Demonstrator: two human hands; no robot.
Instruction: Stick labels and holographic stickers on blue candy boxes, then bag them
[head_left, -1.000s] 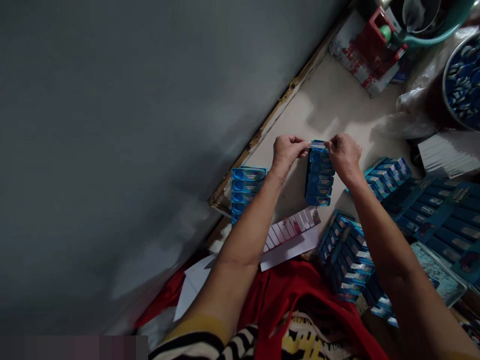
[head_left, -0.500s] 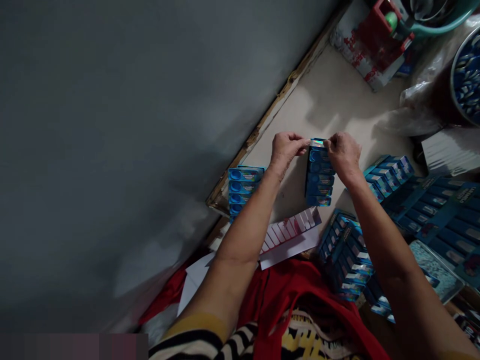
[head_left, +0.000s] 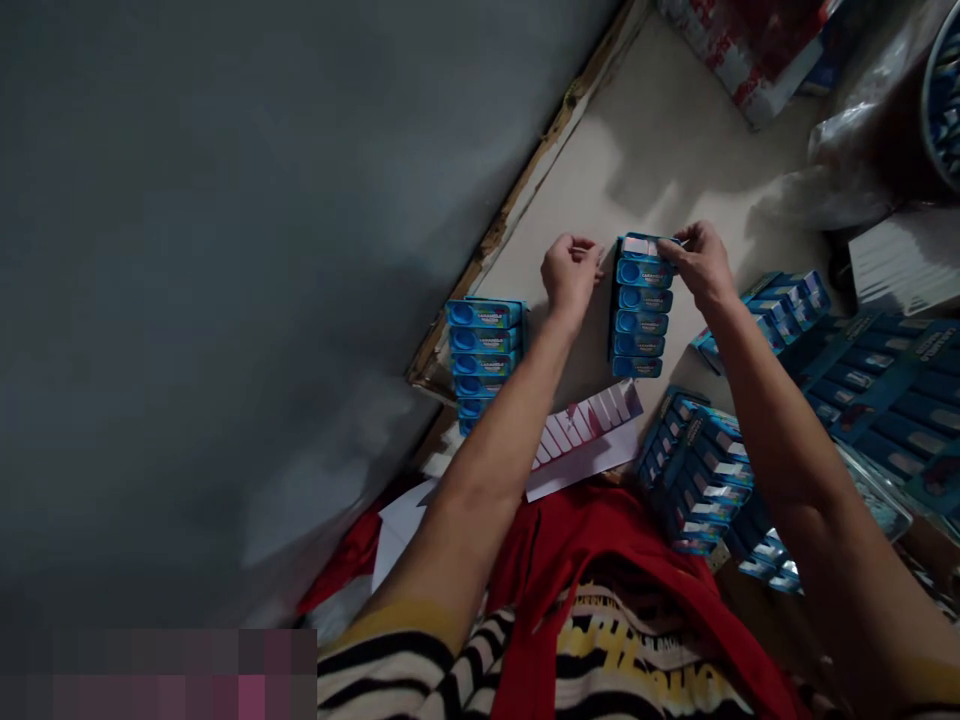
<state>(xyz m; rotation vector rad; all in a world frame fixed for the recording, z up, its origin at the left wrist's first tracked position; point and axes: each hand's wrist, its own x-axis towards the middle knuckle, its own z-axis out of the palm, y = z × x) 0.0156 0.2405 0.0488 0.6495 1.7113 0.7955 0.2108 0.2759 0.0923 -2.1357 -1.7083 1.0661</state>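
A column of small blue boxes (head_left: 642, 324) stands in the middle of the table, their printed ends facing me. At its far end, a shiny pale sticker (head_left: 637, 246) lies across the last box. My right hand (head_left: 703, 262) grips that end's right corner, thumb on the sticker's edge. Left of the column, and apart from it, is my left hand (head_left: 571, 275) with fingers curled together; whether something small is between the fingertips cannot be made out. A second column of blue boxes (head_left: 485, 340) stands at the left table edge, partly behind my left forearm.
A wall (head_left: 225, 250) borders the table's left edge. Near me lies a pink-and-white sticker sheet (head_left: 589, 425) on paper. More blue box packs (head_left: 697, 470) are stacked at right, beside a clear tray (head_left: 877, 490). Plastic wrap (head_left: 847, 150) and a large round container (head_left: 946, 110) stand at far right.
My left hand has come away from the column's far end, where it held the sticker's left side. My right hand has turned and stays on the right corner. The view has shifted slightly.
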